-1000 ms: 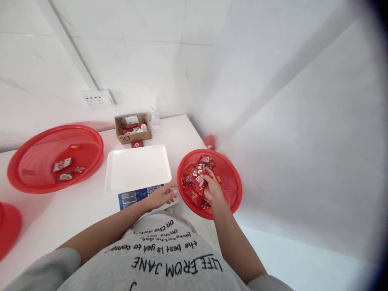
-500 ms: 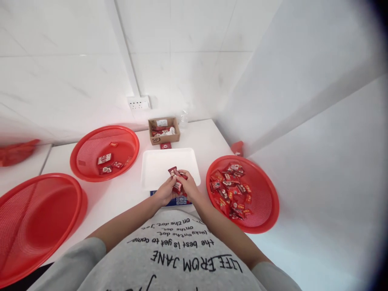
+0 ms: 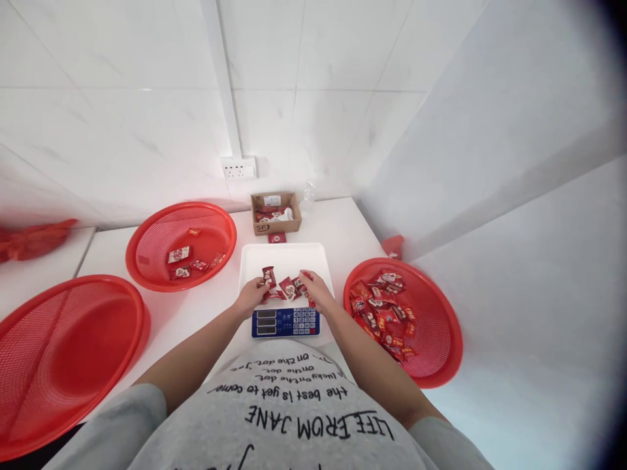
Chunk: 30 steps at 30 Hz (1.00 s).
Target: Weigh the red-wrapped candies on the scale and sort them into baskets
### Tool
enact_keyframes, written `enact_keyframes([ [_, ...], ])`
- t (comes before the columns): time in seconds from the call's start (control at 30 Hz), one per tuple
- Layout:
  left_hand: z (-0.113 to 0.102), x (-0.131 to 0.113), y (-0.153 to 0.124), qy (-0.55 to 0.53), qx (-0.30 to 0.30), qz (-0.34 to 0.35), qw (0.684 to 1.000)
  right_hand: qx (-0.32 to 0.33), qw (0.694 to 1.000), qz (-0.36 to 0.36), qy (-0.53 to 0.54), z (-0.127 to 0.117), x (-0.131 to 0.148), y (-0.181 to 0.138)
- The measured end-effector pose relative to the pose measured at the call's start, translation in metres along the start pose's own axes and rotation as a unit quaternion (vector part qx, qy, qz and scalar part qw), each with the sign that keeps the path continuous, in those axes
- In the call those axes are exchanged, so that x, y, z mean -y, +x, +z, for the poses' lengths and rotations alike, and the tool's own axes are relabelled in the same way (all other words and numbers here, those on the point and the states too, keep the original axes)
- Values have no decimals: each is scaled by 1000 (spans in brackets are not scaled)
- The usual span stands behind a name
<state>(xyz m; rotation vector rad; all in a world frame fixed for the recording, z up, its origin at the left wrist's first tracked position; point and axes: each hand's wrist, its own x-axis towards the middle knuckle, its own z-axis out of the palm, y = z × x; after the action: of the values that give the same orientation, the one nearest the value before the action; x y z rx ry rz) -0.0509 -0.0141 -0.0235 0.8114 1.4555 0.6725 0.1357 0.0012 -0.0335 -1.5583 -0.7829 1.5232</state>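
Over the front part of a white scale tray (image 3: pixel 252 258), my left hand (image 3: pixel 251 297) pinches a dark red snack packet (image 3: pixel 268 275) that stands up from its fingertips. My right hand (image 3: pixel 317 290) is at the tray's right side, fingers closed on a small red packet (image 3: pixel 304 273) that they partly cover. Between the hands, several red and cream snack packets (image 3: pixel 289 288) lie on the tray. The scale's blue panel (image 3: pixel 286 322) with displays and keys shows in front of the tray.
A red basket of snack packets (image 3: pixel 453 339) stands at the right. Left are a red basket holding a few packets (image 3: pixel 132 251) and another red basket (image 3: pixel 140 313). Behind the tray sit a cardboard box (image 3: pixel 277 226), a red packet (image 3: pixel 277 238) and a clear plastic bottle (image 3: pixel 308 196).
My hands, together over the scale with red packets in them, have moved apart. Several packets now lie on the tray between them, and the scale's panel is uncovered. The view has shifted slightly.
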Motion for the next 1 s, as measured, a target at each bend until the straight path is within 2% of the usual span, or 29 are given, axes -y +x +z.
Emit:
enact_keyframes([
  [0.27, -14, 2, 0, 188, -48, 39, 980, -52, 997, 9, 62, -13, 4, 8],
  [0.43, -17, 2, 1, 293, -68, 67, 951, -92, 991, 32, 92, -16, 5, 11],
  [0.6, -18, -3, 6, 380, -62, 97, 918, -82, 993, 39, 70, -19, 4, 7],
  [0.83, -15, -8, 8, 438, -54, 96, 892, -15, 1000, 21, -6, -14, 1, -5],
  [0.9, -13, -7, 5, 442, -63, 102, 889, -21, 1000, 14, -5, -11, 2, -4],
  [1.0, -10, -4, 2, 440, -75, 143, 883, -62, 996, 14, 66, -7, 3, -1],
])
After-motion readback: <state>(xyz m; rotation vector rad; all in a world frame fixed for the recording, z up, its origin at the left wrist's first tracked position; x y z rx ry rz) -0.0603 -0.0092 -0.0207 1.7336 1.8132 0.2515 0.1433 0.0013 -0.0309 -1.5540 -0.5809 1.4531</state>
